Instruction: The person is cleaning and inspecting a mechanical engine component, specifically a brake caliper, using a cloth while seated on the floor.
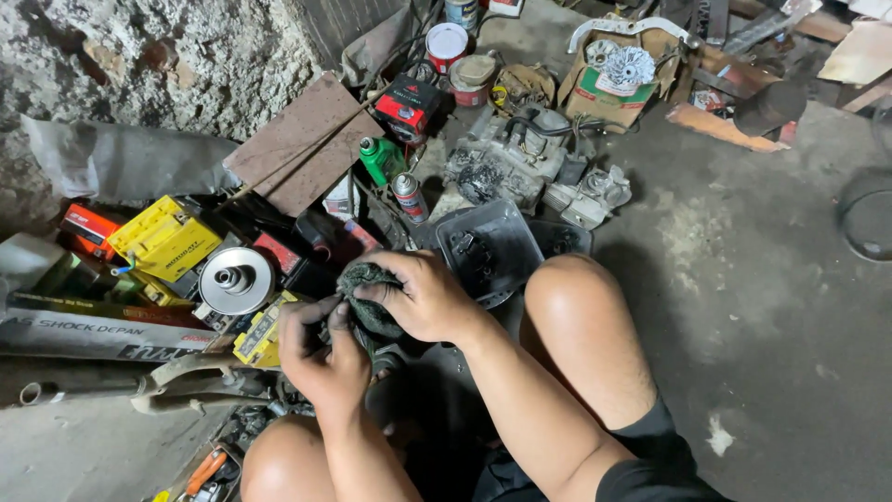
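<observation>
Here, near the middle of the frame, your two hands meet over a dark green rag (369,296). Your right hand (423,297) lies on top of the rag with its grip closed tight on the cloth. Your left hand (321,349) is just under it, fingers curled up and shut on the rag and on a small dark part (386,361) that is mostly hidden, so you cannot tell what kind of part it is. Your bare knees sit at the bottom of the frame, on a grey concrete floor (762,279). Just above your hands is a black plastic tray (506,242) with small dark bits in it. To the left of your hands is a round shiny metal pulley (236,280), and further left a yellow box (164,237). A green bottle (381,159) and a spray can (408,196) stand above, near the upper middle.
</observation>
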